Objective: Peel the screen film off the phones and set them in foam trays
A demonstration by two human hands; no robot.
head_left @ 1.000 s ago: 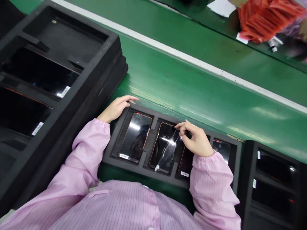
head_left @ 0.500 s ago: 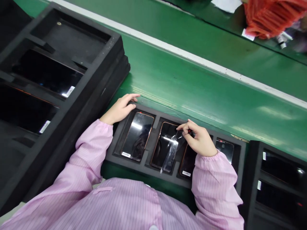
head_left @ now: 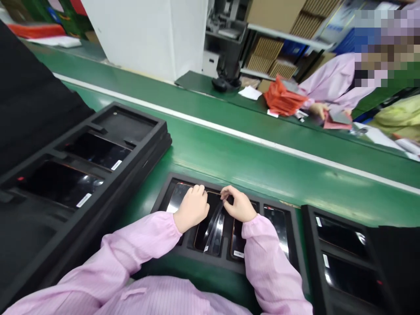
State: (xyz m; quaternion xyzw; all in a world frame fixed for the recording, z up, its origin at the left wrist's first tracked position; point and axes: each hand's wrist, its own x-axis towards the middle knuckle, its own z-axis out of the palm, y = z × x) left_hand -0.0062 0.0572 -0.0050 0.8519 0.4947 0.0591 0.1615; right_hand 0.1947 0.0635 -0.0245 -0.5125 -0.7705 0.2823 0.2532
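A black foam tray (head_left: 210,258) lies before me, with several dark phones in its slots. My right hand (head_left: 239,203) pinches the upper end of a clear protective film (head_left: 215,225), which hangs folded over the second phone (head_left: 204,232) from the left. My left hand (head_left: 193,208) is curled over the gap between the first phone (head_left: 177,194) and the second, its fingers closed near the second phone's top edge. What lies under these fingers is hidden. Right of the film sits a third phone (head_left: 238,243), partly under my right hand and sleeve.
Stacked black trays (head_left: 141,151) with phones stand at left, and another phone tray (head_left: 310,245) at right. Behind runs a green bench with a white strip (head_left: 229,133). Across it, a co-worker's hand (head_left: 319,110) is beside red-orange bags (head_left: 284,98).
My left hand has moved right, from the tray's left corner to the second phone, and its fingers have curled. My right hand still pinches the film. The view has tilted up.
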